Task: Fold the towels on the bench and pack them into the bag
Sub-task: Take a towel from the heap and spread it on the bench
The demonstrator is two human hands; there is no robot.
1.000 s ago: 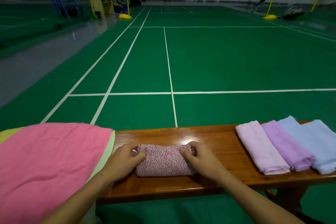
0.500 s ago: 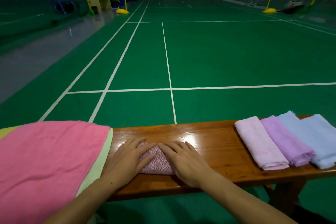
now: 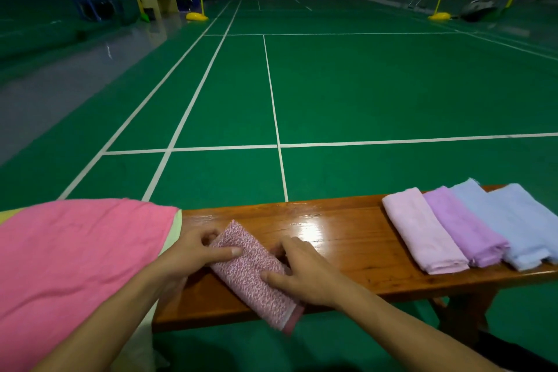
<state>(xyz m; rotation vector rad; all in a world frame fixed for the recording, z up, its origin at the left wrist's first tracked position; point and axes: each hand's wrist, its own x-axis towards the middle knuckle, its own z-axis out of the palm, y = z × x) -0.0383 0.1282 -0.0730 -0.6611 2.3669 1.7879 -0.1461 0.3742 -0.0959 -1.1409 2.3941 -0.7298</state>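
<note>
While both hands work at it, the small folded speckled pink-and-white terry towel (image 3: 253,270) lies slantwise on the glossy brown wooden bench (image 3: 356,254), its near end hanging just past the near edge. The left hand (image 3: 193,254) holds the far left side, thumb laid flat across the top and fingers curled round the fold. The right hand (image 3: 302,272) grips the right edge, thumb on top, fingers bent over the side. It looks light, soft and floppy, so it would likely fall open if lifted by one corner; pinching across all layers at both long edges seems safest. To the right lie folded pale pink (image 3: 422,232), lilac (image 3: 462,229) and light blue (image 3: 513,220) towels; I see no bag.
</note>
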